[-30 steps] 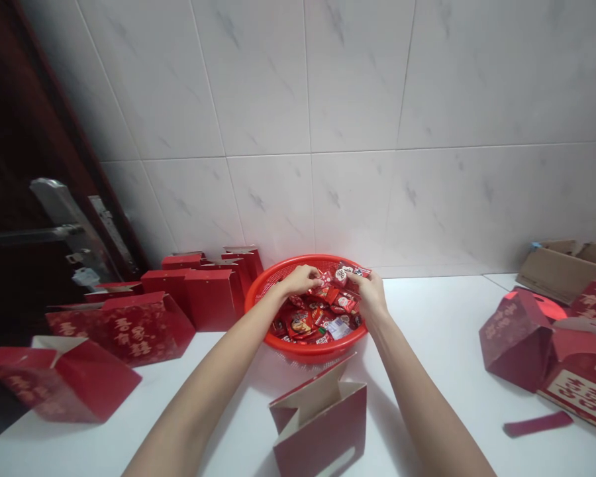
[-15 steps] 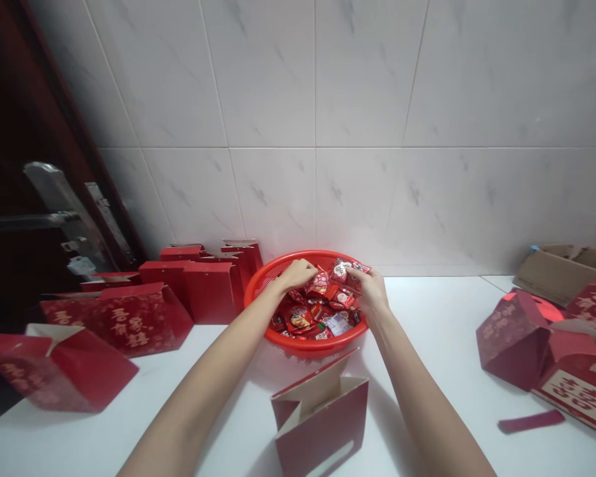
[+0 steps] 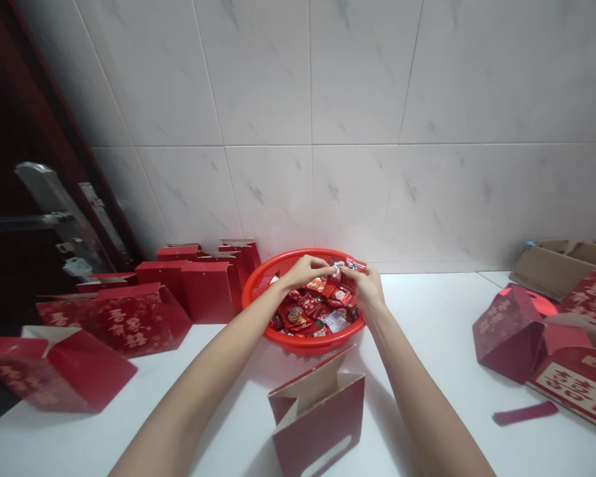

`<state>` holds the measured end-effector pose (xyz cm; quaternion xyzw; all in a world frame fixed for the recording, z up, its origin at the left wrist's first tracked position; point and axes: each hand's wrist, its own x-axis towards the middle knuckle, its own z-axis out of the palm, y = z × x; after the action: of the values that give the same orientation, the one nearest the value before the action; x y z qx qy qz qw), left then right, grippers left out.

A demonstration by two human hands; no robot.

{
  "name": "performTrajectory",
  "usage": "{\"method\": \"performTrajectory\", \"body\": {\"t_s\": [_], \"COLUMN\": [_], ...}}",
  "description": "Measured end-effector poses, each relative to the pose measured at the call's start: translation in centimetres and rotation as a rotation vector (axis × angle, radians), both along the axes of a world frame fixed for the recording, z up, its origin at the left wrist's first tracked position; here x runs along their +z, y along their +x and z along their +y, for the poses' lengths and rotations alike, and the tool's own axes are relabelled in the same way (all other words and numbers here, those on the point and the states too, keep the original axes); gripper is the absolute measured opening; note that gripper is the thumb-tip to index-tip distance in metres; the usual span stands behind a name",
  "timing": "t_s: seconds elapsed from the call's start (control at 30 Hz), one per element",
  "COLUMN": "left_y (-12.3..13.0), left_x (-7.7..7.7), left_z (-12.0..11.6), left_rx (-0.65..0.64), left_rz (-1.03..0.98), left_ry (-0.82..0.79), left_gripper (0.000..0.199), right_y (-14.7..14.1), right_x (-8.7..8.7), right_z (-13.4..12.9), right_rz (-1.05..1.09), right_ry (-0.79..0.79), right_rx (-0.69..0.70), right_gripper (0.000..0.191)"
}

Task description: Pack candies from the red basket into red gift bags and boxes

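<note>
A red plastic basket (image 3: 252,298) holds many small wrapped sweets (image 3: 312,305), mostly in red. Over its back right part, my right hand (image 3: 369,288) pinches a small red-and-white candy packet (image 3: 337,267) between thumb and fingers. My left hand (image 3: 304,270) reaches in from the left, its thumb and fingertips closed at the left edge of that same packet. Another packet with dark print (image 3: 356,264) shows just behind my right fingers. In front of the basket, between my forearms, a red paper gift bag (image 3: 322,427) stands with its top open.
Several red gift bags (image 3: 211,291) stand at the left, near a dark door with a metal handle (image 3: 30,222). On the right are a folded red box (image 3: 509,334), a cardboard box (image 3: 546,268) and a dark red strip (image 3: 525,413). A tiled wall (image 3: 357,199) rises behind the white table (image 3: 422,318).
My left hand has come up out of the sweets and moved right to the packet at my right fingers. The right hand stays nearly in place. The view has shifted slightly.
</note>
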<state>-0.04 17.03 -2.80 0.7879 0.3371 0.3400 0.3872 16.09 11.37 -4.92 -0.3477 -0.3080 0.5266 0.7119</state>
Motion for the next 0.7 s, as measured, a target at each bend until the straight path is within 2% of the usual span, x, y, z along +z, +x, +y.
{"method": "performTrajectory", "body": {"t_s": [0.1, 0.3, 0.5, 0.57, 0.63, 0.7], "left_y": [-0.2, -0.4, -0.2, -0.2, -0.2, 0.0], "left_x": [-0.3, -1.0, -0.9, -1.2, -1.7, -2.3], "left_z": [0.4, 1.3, 0.9, 1.0, 1.2, 1.2], "left_rx": [0.001, 0.143, 0.001, 0.015, 0.074, 0.086], "left_rz": [-0.015, -0.126, 0.012, 0.059, 0.148, 0.346], "left_ry": [0.021, 0.089, 0.041, 0.003, -0.003, 0.081], "left_gripper": [0.046, 0.046, 0.041, 0.04, 0.037, 0.031], "right_y": [0.0, 0.2, 0.0, 0.0, 0.1, 0.2], "right_x": [0.1, -0.3, -0.5, -0.4, -0.4, -0.4], "right_z": [0.1, 0.9, 0.7, 0.6, 0.8, 1.1], "right_rz": [-0.005, 0.02, -0.052, -0.026, 0.027, 0.074], "right_ry": [-0.012, -0.023, 0.032, 0.014, -0.029, -0.05], "right_rx": [-0.021, -0.049, 0.115, 0.064, -0.044, -0.135], "right_gripper": [0.022, 0.013, 0.025, 0.026, 0.024, 0.023]}}
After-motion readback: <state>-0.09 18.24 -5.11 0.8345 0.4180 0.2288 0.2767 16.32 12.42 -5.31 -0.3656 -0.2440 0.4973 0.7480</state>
